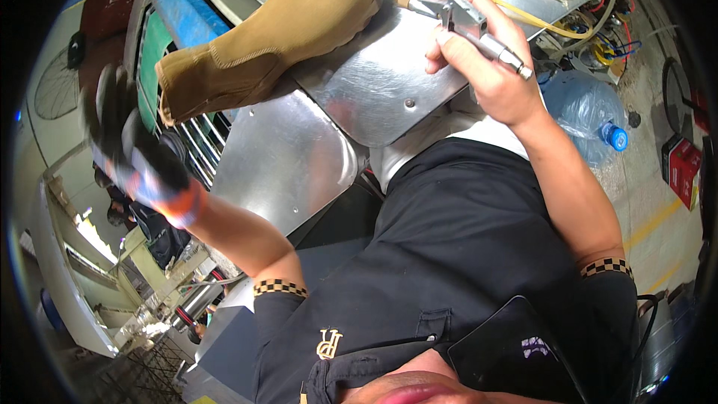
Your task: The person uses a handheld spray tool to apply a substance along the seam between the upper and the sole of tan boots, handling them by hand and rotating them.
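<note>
A tall tan boot [284, 26] lies on its side across the metal work surface, its toe pointing up and right. My right hand [502, 79], bare, is wrapped around a silver nozzle tool [465, 17] with a lever. The tool's brassy tip sits close to the boot's toe; whether they touch I cannot tell. My left hand [142, 150], in a grey-black glove with an orange and blue cuff, is raised left of the boot's shaft opening. Its fingers are stretched out and slightly smeared by motion, holding nothing, apart from the boot.
Shiny metal plates [288, 157] extend in front of me. A barred rack [202, 146] and a blue bar [187, 4] lie to the left. A yellow hose [557, 29] runs toward the upper right. A large clear water bottle [583, 109] and red box [680, 168] are on the right.
</note>
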The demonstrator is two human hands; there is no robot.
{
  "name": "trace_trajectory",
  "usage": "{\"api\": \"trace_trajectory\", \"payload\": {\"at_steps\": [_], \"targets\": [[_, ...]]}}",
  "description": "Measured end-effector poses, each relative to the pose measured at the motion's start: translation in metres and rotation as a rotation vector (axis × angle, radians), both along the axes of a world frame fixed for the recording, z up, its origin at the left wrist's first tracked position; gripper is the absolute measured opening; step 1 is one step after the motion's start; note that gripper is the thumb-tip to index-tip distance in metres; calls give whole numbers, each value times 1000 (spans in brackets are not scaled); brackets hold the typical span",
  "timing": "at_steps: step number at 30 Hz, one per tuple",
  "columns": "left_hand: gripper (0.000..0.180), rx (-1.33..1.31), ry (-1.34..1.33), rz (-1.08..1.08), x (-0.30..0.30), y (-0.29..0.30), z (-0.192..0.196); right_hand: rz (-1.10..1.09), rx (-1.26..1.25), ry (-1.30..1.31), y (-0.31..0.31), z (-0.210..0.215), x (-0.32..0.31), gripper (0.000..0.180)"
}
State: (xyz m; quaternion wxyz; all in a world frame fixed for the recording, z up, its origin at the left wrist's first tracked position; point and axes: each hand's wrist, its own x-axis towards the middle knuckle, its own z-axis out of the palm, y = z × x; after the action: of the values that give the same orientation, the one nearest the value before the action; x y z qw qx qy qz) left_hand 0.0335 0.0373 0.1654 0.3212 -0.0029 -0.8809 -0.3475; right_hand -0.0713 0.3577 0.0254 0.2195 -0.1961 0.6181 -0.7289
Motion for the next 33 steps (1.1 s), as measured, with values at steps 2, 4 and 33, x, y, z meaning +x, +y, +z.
{"api": "trace_trajectory", "payload": {"at_steps": [2,4,33], "targets": [[53,-452,-416,237,-18,-23,12,1,-7,107,-4,-2,-7,36],[41,-66,-631,125,-22,-23,9,41,64,307,3,-1,-16,37],[48,-436,-216,87,60,20,-33,54,-25,409,6,42,-25,37]]}}
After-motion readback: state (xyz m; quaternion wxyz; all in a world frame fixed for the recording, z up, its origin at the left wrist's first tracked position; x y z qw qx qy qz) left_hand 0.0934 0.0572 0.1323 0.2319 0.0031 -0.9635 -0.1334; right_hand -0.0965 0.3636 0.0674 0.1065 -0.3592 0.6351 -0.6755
